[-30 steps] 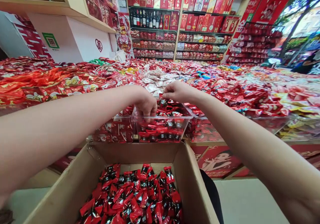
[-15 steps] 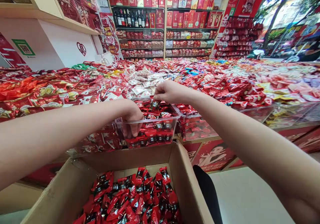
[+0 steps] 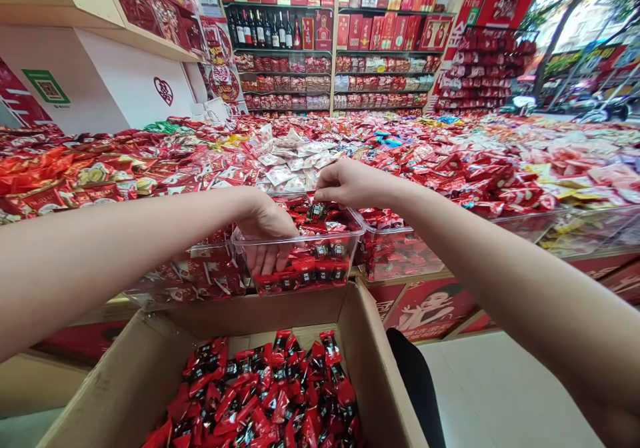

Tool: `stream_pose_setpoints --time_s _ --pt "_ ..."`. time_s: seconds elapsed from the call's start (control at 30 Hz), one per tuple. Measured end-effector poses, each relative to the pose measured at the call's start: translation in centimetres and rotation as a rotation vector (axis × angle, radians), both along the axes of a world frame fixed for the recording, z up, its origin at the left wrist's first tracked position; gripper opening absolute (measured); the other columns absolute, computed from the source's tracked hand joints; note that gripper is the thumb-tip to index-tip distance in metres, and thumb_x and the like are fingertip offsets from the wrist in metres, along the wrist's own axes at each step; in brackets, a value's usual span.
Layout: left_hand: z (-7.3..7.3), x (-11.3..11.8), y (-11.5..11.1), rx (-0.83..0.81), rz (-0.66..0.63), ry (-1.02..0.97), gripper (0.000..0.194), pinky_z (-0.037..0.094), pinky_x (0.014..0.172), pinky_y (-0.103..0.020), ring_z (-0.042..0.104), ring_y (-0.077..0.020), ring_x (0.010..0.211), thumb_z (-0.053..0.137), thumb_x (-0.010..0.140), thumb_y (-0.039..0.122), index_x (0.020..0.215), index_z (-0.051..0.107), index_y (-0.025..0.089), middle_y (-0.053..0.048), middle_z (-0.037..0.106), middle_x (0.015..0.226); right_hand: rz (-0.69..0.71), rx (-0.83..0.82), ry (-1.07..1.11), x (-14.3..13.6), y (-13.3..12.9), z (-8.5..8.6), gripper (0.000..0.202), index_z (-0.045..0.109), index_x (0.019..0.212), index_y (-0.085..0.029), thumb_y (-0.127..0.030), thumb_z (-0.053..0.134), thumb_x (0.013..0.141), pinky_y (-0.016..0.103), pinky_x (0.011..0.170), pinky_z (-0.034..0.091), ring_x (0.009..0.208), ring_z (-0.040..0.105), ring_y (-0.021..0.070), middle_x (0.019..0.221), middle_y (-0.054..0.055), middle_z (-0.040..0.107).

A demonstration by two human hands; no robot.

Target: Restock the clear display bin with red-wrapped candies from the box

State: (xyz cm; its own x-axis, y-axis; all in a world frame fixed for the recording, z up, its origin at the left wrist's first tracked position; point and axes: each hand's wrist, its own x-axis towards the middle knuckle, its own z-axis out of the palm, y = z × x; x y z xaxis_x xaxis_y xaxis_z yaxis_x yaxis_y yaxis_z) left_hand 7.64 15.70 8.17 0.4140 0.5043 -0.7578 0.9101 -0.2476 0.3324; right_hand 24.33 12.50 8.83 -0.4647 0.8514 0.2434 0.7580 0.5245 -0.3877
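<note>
My left hand [image 3: 267, 235] reaches down inside a clear plastic bin [image 3: 300, 238], its fingers stretched out and seen through the front wall. They touch the red-and-black wrapped candies [image 3: 307, 273] lined up along that wall; nothing is gripped in them. Over the back part of the same bin, my right hand [image 3: 340, 183] pinches a wrapped candy [image 3: 316, 213] with a dark middle and red ends. Below the bin stands an open cardboard box [image 3: 383, 368] with a heap of the same candies [image 3: 265, 395] at its bottom.
Neighbouring clear bins [image 3: 400, 258] of other sweets adjoin on both sides. White packets [image 3: 295, 158] lie heaped just behind. Shelves [image 3: 333, 35] with bottles and red boxes line the back. A dark-clothed leg [image 3: 415, 381] shows beside the box above the pale floor [image 3: 485, 395].
My left hand has turned and its fingers have straightened, showing more of the palm side inside the bin. My right hand still pinches the candy, nearly in place. The view has shifted slightly.
</note>
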Motion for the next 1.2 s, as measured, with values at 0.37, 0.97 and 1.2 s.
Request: stream_pose_setpoints --time_s 0.37,0.97,1.2 --pt "-0.1 0.0 -0.6 -0.041 0.08 0.002 0.037 0.044 0.065 -0.039 0.06 -0.0289 0.073 0.05 0.064 0.052 0.079 0.067 0.022 -0.01 0.068 0.066 -0.03 0.017 -0.006 0.1 -0.5 -0.3 0.017 0.058 0.07 -0.013 -0.029 0.05 0.069 0.025 0.054 0.031 0.057 0.043 0.0095 0.061 0.002 0.054" --pt "4.8 -2.9 -4.3 0.679 -0.36 -0.056 0.024 0.038 0.057 -0.023 0.057 -0.0145 0.063 0.045 0.073 0.037 0.08 0.062 0.021 0.001 0.064 0.07 0.148 -0.094 -0.258 -3.1 -0.5 -0.7 0.015 0.06 0.078 -0.015 -0.015 0.052 0.066 0.02 0.055 0.034 0.059 0.047 0.0086 0.069 0.001 0.059" --pt "2.7 -8.1 -10.5 0.953 -0.364 -0.341 0.022 0.039 0.064 -0.022 0.056 -0.0115 0.071 0.042 0.078 0.03 0.092 0.059 0.024 0.004 0.064 0.079 0.186 -0.248 -0.413 -5.2 0.3 -2.1 0.014 0.059 0.073 -0.015 -0.013 0.048 0.064 0.02 0.05 0.035 0.055 0.048 0.0086 0.065 0.001 0.06"
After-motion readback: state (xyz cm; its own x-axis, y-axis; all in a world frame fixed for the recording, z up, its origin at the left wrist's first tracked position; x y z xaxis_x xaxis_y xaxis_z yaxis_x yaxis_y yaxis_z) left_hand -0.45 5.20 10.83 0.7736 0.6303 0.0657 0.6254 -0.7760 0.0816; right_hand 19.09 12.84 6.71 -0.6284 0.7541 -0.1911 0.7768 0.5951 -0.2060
